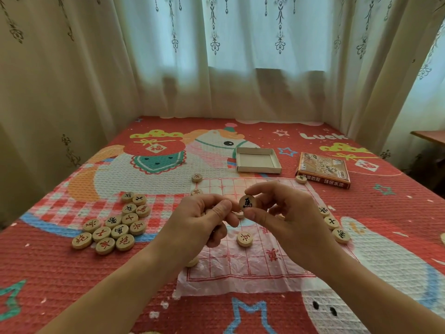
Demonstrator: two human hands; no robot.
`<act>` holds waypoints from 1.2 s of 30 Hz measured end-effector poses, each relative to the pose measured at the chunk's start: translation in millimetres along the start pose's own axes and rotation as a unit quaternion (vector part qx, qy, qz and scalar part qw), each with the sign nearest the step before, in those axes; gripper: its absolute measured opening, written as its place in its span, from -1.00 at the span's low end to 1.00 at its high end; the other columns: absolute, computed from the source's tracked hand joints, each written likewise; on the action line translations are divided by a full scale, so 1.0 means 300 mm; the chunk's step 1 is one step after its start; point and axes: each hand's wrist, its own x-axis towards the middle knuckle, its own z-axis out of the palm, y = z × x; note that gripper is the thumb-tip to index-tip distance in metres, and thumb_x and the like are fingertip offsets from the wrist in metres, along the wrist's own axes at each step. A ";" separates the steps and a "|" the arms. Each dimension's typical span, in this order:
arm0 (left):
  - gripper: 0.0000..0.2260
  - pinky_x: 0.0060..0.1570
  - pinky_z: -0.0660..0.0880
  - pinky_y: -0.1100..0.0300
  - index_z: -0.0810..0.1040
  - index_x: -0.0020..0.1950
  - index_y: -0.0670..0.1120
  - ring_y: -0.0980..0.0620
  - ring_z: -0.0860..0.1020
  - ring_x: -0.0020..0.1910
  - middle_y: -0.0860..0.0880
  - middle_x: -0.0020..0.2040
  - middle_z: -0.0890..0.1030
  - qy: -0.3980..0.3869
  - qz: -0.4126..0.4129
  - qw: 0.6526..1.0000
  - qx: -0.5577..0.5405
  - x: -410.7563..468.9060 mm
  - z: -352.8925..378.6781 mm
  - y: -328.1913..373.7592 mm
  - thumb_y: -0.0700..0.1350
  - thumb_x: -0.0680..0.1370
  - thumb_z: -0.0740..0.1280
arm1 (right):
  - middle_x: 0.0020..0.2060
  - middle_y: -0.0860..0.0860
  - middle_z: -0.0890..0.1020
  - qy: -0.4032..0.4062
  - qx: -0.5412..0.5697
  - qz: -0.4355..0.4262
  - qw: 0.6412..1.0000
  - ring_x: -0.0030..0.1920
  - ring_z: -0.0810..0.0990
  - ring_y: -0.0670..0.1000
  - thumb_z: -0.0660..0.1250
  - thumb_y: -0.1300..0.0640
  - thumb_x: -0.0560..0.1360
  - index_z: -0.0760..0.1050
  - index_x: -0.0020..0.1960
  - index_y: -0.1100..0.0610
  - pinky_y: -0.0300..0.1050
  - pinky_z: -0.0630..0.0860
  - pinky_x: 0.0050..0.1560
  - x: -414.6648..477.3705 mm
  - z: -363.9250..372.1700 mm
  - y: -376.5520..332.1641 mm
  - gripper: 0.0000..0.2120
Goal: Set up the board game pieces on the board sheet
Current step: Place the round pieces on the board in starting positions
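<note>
- Pinched by its rim between thumb and forefinger of the right hand (284, 218), one wooden disc (248, 203) hangs above the board sheet (252, 263).
- Curled left hand (204, 220): contents cannot be told.
- Disc judged light, rigid, smooth; sheet thin, easily crinkled.
- Loose pieces (113, 222) lie left of the sheet.

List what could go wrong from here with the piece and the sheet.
1. The right hand pinches the piece only by its rim above the sheet; a slip could drop it onto the red-marked piece and knock it off its spot.
2. The sheet is thin and crumpled on a soft cover; the right forearm dragging across might shift it and everything on it.
</note>
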 end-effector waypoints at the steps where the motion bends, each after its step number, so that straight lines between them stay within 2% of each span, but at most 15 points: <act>1: -0.80 -0.46 0.35 0.24 0.63 0.06 -0.25 0.04 0.40 -0.43 -0.11 -0.22 0.63 0.000 0.000 1.000 0.002 0.001 -0.001 -0.001 -0.22 0.67 0.23 | -0.18 -0.16 0.69 0.003 -0.002 -0.002 1.000 -0.15 0.67 -0.05 0.57 0.06 0.38 0.62 0.07 -0.09 -0.13 0.59 -0.11 -0.001 0.000 -0.001 -0.71; 5: -0.79 -0.45 0.36 0.25 0.63 0.06 -0.25 0.05 0.40 -0.43 -0.10 -0.23 0.63 0.001 0.003 1.000 0.002 -0.002 -0.003 0.004 -0.22 0.68 0.22 | -0.18 -0.21 0.71 0.013 -0.029 -0.015 0.999 -0.15 0.69 -0.08 0.58 -0.04 0.30 0.63 0.05 -0.06 -0.14 0.61 -0.10 -0.003 -0.001 0.003 -0.66; 8: -0.79 -0.49 0.33 0.28 0.62 0.09 -0.25 0.06 0.38 -0.45 -0.10 -0.24 0.62 0.012 0.001 1.000 -0.005 -0.002 -0.004 0.013 -0.21 0.69 0.21 | -0.18 -0.20 0.72 0.015 -0.048 -0.019 0.999 -0.13 0.70 -0.13 0.60 0.02 0.35 0.65 0.08 -0.01 -0.16 0.61 -0.09 -0.002 0.004 0.009 -0.67; 12: -0.84 -0.56 0.23 0.27 0.55 0.14 -0.19 0.09 0.29 -0.52 -0.13 -0.26 0.58 0.053 -0.002 0.998 -0.045 0.011 -0.022 0.021 -0.21 0.69 0.19 | -0.12 -0.22 0.68 0.006 -0.082 -0.038 0.996 -0.09 0.65 -0.12 0.56 -0.01 0.43 0.66 0.11 -0.01 -0.20 0.57 -0.11 -0.005 0.024 0.003 -0.73; 17: -0.81 -0.51 0.17 0.26 0.56 -0.01 -0.22 0.08 0.27 -0.51 -0.09 -0.30 0.54 0.059 -0.026 0.996 -0.064 0.016 -0.024 0.019 -0.22 0.69 0.18 | -0.11 -0.18 0.64 0.020 -0.123 -0.059 0.991 -0.09 0.61 -0.08 0.52 -0.01 0.47 0.66 0.10 -0.01 -0.24 0.53 -0.13 -0.001 0.010 0.010 -0.77; 19: -0.84 -0.51 0.18 0.26 0.56 -0.06 -0.23 0.08 0.28 -0.51 -0.11 -0.30 0.53 0.045 -0.037 0.995 -0.082 0.013 -0.014 0.022 -0.27 0.64 0.21 | -0.14 -0.18 0.65 0.031 -0.132 -0.053 0.989 -0.12 0.62 -0.09 0.52 0.00 0.47 0.66 0.07 -0.02 -0.24 0.52 -0.15 0.002 -0.008 0.019 -0.80; 21: -0.92 -0.55 0.21 0.28 0.55 -0.12 -0.22 0.07 0.30 -0.51 -0.12 -0.31 0.53 0.029 -0.042 0.992 -0.112 0.010 -0.004 0.028 -0.27 0.47 0.26 | -0.15 -0.19 0.66 0.037 -0.146 -0.048 0.987 -0.13 0.62 -0.11 0.51 -0.01 0.47 0.66 0.06 -0.03 -0.25 0.53 -0.16 0.010 -0.030 0.037 -0.82; 23: -0.88 -0.56 0.24 0.27 0.54 -0.14 -0.23 0.07 0.31 -0.50 -0.12 -0.31 0.53 0.023 -0.046 0.991 -0.124 0.006 0.007 0.026 -0.28 0.39 0.23 | -0.17 -0.21 0.66 0.045 -0.167 -0.042 0.984 -0.15 0.63 -0.14 0.51 -0.02 0.48 0.66 0.05 -0.03 -0.23 0.55 -0.14 0.023 -0.059 0.068 -0.83; 26: -0.81 -0.53 0.22 0.26 0.55 -0.09 -0.24 0.06 0.30 -0.47 -0.13 -0.27 0.54 0.029 -0.048 0.993 -0.102 0.003 0.023 0.010 -0.40 0.57 0.17 | -0.21 -0.21 0.65 0.062 -0.199 -0.023 0.978 -0.19 0.62 -0.16 0.51 -0.01 0.48 0.66 0.03 -0.01 -0.31 0.53 -0.19 0.048 -0.110 0.129 -0.84; 28: -0.80 -0.50 0.24 0.26 0.57 -0.03 -0.24 0.07 0.31 -0.46 -0.11 -0.25 0.59 0.031 -0.042 0.995 -0.085 -0.001 0.026 0.003 -0.38 0.63 0.17 | -0.22 -0.20 0.64 0.070 -0.223 -0.010 0.972 -0.22 0.61 -0.16 0.51 0.00 0.46 0.66 0.00 0.00 -0.30 0.53 -0.22 0.068 -0.145 0.173 -0.85; 32: -0.87 -0.48 0.28 0.25 0.60 0.09 -0.21 0.08 0.31 -0.46 -0.09 -0.22 0.67 0.030 -0.024 0.997 -0.065 -0.005 0.024 0.004 -0.31 0.64 0.26 | -0.24 -0.18 0.62 0.068 -0.266 0.014 0.961 -0.22 0.58 -0.19 0.52 0.06 0.47 0.66 -0.02 0.04 -0.37 0.49 -0.25 0.108 -0.206 0.258 -0.88; 36: -0.88 -0.49 0.27 0.25 0.59 0.10 -0.21 0.07 0.29 -0.46 -0.12 -0.21 0.69 0.049 -0.020 0.996 -0.074 0.004 0.023 0.004 -0.30 0.63 0.27 | -0.27 -0.13 0.64 0.074 -0.293 0.054 0.952 -0.26 0.59 -0.17 0.53 0.06 0.46 0.67 -0.04 0.09 -0.38 0.45 -0.28 0.148 -0.256 0.341 -0.86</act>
